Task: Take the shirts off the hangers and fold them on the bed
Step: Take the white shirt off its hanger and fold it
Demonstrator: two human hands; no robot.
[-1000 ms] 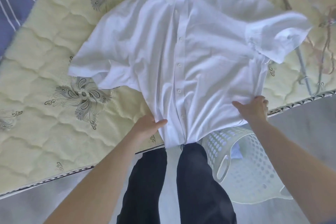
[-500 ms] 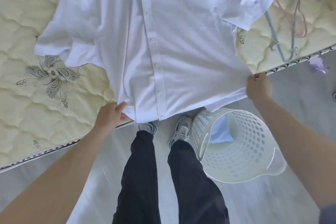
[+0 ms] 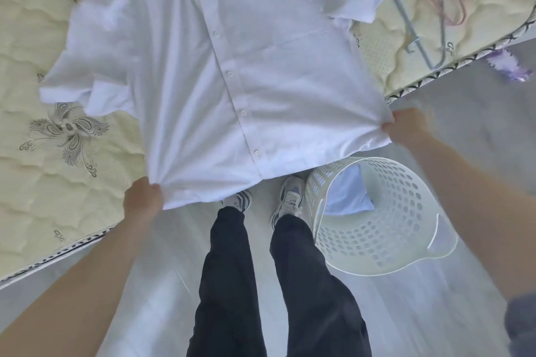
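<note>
Across the quilted cream mattress (image 3: 66, 191) lies the white buttoned short-sleeved shirt (image 3: 232, 66); our left hand (image 3: 142, 201) and right hand (image 3: 406, 127) each pinch a hem corner, seemingly off the near edge; we should pull evenly

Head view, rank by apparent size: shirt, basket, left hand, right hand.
1. shirt
2. basket
3. left hand and right hand: they look about equal, so not ranked.

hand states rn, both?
Left hand: closed, pinching the white shirt at its lower left hem corner.
Right hand: closed, gripping the shirt's lower right hem corner.
</note>
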